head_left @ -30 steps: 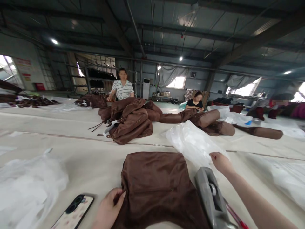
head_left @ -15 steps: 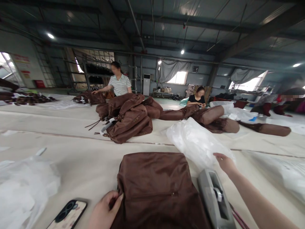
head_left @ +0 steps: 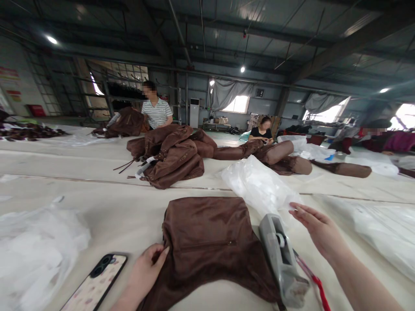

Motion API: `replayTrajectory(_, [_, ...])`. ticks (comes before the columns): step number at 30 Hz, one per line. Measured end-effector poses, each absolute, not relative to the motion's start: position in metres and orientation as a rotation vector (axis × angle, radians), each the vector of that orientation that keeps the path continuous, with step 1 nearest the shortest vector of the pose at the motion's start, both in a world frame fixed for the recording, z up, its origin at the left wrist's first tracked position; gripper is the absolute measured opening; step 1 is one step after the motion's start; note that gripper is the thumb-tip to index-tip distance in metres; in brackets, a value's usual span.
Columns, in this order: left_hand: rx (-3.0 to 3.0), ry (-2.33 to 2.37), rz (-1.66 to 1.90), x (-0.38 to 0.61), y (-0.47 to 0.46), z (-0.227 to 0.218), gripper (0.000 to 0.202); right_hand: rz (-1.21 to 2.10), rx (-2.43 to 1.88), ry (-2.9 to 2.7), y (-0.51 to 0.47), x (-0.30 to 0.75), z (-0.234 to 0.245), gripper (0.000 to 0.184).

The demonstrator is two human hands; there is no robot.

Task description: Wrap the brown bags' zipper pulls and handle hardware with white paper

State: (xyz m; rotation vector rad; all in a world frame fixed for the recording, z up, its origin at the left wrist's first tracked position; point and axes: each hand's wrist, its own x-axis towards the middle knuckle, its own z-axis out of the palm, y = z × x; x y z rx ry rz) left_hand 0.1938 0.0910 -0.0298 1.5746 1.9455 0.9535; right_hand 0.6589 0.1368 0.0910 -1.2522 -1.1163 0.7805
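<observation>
A brown bag [head_left: 207, 233] with a zipped pocket lies flat on the table in front of me. My left hand [head_left: 151, 263] has its thumb and finger closed on the bag's left edge. To the right of the bag stands a grey tape dispenser [head_left: 280, 259] with a roll in it. Past the dispenser, my right hand [head_left: 311, 220] has its fingertips together at the edge of a crumpled clear plastic bag [head_left: 256, 181]. Something small and pale shows at those fingertips; whether it is part of the plastic cannot be made out.
A phone [head_left: 97, 280] and crumpled white plastic [head_left: 35, 246] lie on the left. Brown bags [head_left: 171, 157] are heaped across the table, more plastic [head_left: 376, 229] at right. A red cord [head_left: 319, 289] lies beside the dispenser. Two people [head_left: 157, 112] are across the table; others are at far right.
My view has shifted slightly, showing more of the brown bag's lower part. The right hand's fingers have drawn together at the plastic's edge. My left hand keeps its hold on the brown bag.
</observation>
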Motion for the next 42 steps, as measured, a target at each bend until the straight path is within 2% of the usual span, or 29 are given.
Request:
replayTrajectory(5, [1.606, 1.918, 0.938, 0.191, 0.092, -0.032, 0.027, 0.634, -1.358, -1.227, 0.142, 0.644, 0.093, 0.047])
replayTrajectory(10, [1.609, 1.919, 0.961, 0.191, 0.093, -0.037, 0.026, 0.761, -1.276, -1.503, 0.126, 0.598, 0.092, 0.053])
replayTrajectory(12, [1.614, 1.92, 0.99, 0.194, 0.092, -0.036, 0.025, 0.807, -1.286, -1.698, 0.117, 0.573, 0.085, 0.046])
replayTrajectory(15, [1.621, 1.926, 1.011, 0.196, 0.091, -0.035, 0.024, 0.756, -1.29, -2.035, 0.11, 0.542, 0.073, 0.023])
replayTrajectory(17, [1.62, 1.922, 1.006, 0.196, 0.092, -0.035, 0.025, 0.534, -1.297, -2.235, 0.112, 0.531, 0.069, 0.016])
replayTrajectory(20, [1.609, 1.901, 1.01, 0.195, 0.09, -0.033, 0.024, -0.005, -1.37, -2.345, 0.119, 0.54, 0.075, 0.018])
replayTrajectory(23, [1.599, 1.863, 0.985, 0.191, 0.09, -0.034, 0.023, -0.483, -1.633, -2.169, 0.123, 0.576, 0.087, 0.022])
replayTrajectory(25, [1.59, 1.843, 0.947, 0.188, 0.093, -0.036, 0.025, -0.61, -1.891, -2.028, 0.12, 0.608, 0.091, 0.024])
replayTrajectory(27, [1.582, 1.817, 0.907, 0.184, 0.095, -0.039, 0.028, -0.533, -2.176, -1.935, 0.115, 0.64, 0.086, 0.025])
replayTrajectory(30, [1.578, 1.813, 0.852, 0.181, 0.095, -0.039, 0.03, -0.157, -2.455, -1.907, 0.106, 0.678, 0.063, 0.025])
replayTrajectory(34, [1.579, 1.85, 0.825, 0.182, 0.091, -0.031, 0.031, 0.229, -2.393, -2.063, 0.104, 0.697, 0.034, 0.017])
replayTrajectory(39, [1.554, 1.832, 0.809, 0.185, 0.09, -0.024, 0.033, 0.195, -2.388, -1.982, 0.133, 0.707, 0.044, 0.044])
replayTrajectory(42, [1.545, 1.831, 0.816, 0.184, 0.092, -0.026, 0.034, 0.048, -2.4, -1.901, 0.173, 0.714, 0.055, 0.043])
